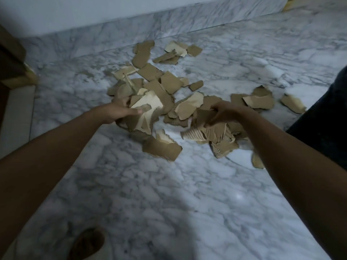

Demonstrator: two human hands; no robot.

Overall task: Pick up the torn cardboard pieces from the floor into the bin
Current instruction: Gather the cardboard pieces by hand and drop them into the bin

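Note:
Several torn brown cardboard pieces (pixel 152 81) lie scattered on the marble floor (pixel 169 194), reaching back toward the wall. My left hand (pixel 120 111) is shut on a bunch of cardboard pieces (pixel 144 117), some showing pale inner faces. My right hand (pixel 223 113) grips another bunch of cardboard pieces (pixel 210 132) with torn corrugated edges, held just above the floor. One loose piece (pixel 161 147) lies between my forearms. More pieces (pixel 259 100) lie to the right. No bin is in view.
A marble skirting and pale wall (pixel 131 25) run across the back. Dark wooden furniture (pixel 11 59) stands at the far left. A dark-clothed knee (pixel 326 121) is at the right edge, and a foot (pixel 86 243) shows at the bottom.

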